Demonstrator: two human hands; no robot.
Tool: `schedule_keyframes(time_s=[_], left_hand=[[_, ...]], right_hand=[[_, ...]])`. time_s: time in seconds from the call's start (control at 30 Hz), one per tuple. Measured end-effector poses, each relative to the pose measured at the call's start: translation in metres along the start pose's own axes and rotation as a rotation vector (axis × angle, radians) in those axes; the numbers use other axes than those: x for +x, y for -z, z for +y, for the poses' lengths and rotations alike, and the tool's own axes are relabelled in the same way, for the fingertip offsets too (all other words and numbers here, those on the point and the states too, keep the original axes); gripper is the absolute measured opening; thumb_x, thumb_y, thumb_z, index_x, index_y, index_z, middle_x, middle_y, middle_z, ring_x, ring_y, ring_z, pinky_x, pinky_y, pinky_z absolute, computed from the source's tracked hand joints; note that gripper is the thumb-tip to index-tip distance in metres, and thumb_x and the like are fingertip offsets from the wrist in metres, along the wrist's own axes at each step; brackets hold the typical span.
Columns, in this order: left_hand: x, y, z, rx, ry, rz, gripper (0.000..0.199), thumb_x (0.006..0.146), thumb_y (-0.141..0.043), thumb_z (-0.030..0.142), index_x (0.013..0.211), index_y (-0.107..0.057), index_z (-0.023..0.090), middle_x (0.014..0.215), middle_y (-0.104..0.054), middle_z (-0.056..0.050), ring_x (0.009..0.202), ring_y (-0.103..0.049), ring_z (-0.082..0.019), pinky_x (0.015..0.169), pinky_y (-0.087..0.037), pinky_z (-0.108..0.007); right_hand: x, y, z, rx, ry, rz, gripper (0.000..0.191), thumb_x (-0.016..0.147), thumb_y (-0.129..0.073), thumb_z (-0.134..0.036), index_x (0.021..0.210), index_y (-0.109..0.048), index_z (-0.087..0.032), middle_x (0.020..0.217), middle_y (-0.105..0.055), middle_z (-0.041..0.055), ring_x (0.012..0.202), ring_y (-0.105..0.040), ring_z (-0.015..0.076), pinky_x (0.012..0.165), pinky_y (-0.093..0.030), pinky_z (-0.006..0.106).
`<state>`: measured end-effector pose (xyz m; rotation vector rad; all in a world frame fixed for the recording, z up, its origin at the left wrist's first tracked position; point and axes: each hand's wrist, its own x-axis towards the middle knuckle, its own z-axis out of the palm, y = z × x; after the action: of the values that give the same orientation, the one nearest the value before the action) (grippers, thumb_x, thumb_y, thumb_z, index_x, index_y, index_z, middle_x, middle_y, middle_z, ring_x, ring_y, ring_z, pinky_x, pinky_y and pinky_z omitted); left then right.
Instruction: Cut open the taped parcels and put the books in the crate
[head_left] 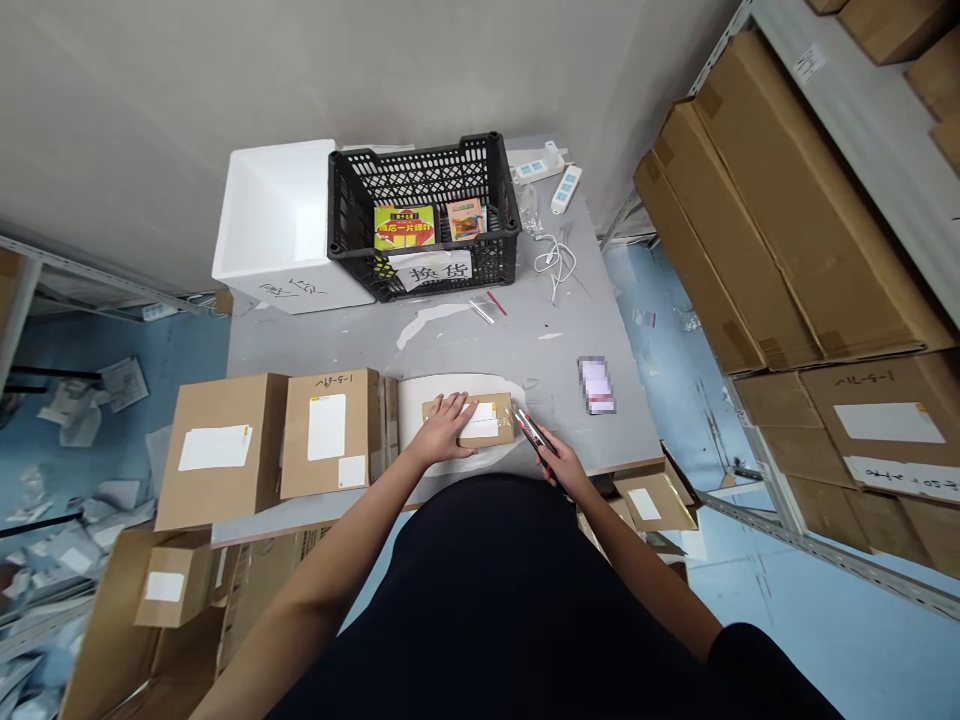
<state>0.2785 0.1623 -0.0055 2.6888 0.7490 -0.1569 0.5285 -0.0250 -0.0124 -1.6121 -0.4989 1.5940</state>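
Observation:
A small brown cardboard box (504, 425) with a white label lies on a white patch of the table in front of me. My left hand (444, 430) rests on its left part, fingers spread and pressing flat on the top. In my right hand (561, 462) is a black and red box cutter (534, 432), gripped by its handle. The cutter's tip points at the taped right end of the small box. Whether the blade touches the tape I cannot tell.
Left of the small box stand two larger labelled cartons (330, 430). Behind are a white foam box (277, 215) and a black plastic crate (427, 270) holding packets. A phone (597, 385) lies at the right; power strips (566, 190) are farther back. Shelves with cartons (810, 220) flank the table.

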Motion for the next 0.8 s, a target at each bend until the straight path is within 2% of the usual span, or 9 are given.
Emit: schedule_keyframes(time_s=[0.3, 0.8], left_hand=[[0.000, -0.002, 0.001, -0.039, 0.005, 0.015, 0.104, 0.065, -0.071, 0.061, 0.149, -0.029, 0.016, 0.152, -0.029, -0.022, 0.141, -0.022, -0.039, 0.114, -0.009, -0.057], [-0.001, -0.003, 0.001, -0.089, -0.017, 0.028, 0.103, 0.064, -0.073, 0.058, 0.149, -0.032, 0.017, 0.152, -0.029, -0.022, 0.140, -0.024, -0.040, 0.114, -0.008, -0.058]], right_hand=[[-0.016, 0.001, -0.011, -0.086, -0.045, -0.071, 0.067, 0.086, -0.056, -0.040, 0.148, -0.035, -0.030, 0.066, -0.057, -0.0046, 0.041, -0.045, 0.0072, 0.032, -0.032, 0.016], [-0.033, 0.015, -0.013, -0.201, -0.072, -0.100, 0.065, 0.086, -0.053, -0.039, 0.148, -0.035, -0.032, 0.064, -0.057, -0.0045, 0.041, -0.046, 0.0086, 0.033, -0.032, 0.018]])
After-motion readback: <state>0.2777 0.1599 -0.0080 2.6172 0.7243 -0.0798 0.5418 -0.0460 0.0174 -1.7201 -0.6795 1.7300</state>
